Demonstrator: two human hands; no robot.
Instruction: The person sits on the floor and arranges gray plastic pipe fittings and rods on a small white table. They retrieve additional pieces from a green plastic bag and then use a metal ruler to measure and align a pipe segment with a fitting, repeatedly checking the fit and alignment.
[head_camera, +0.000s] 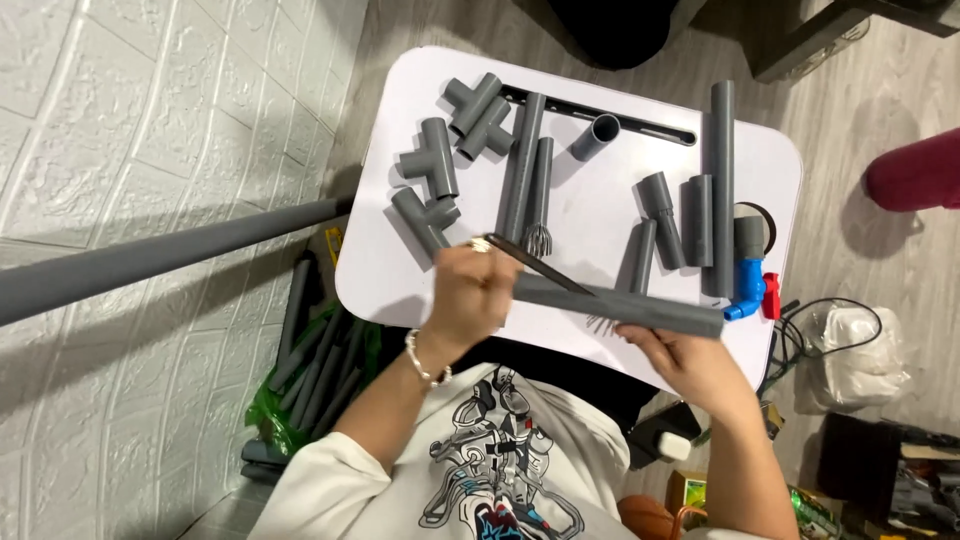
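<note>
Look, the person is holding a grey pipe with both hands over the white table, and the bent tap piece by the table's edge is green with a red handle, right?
Not quite. The head view shows the bent tap piece is blue, not green. The rest holds: both the left hand and right hand hold the grey pipe over the white table, and the red handle is there.
</note>
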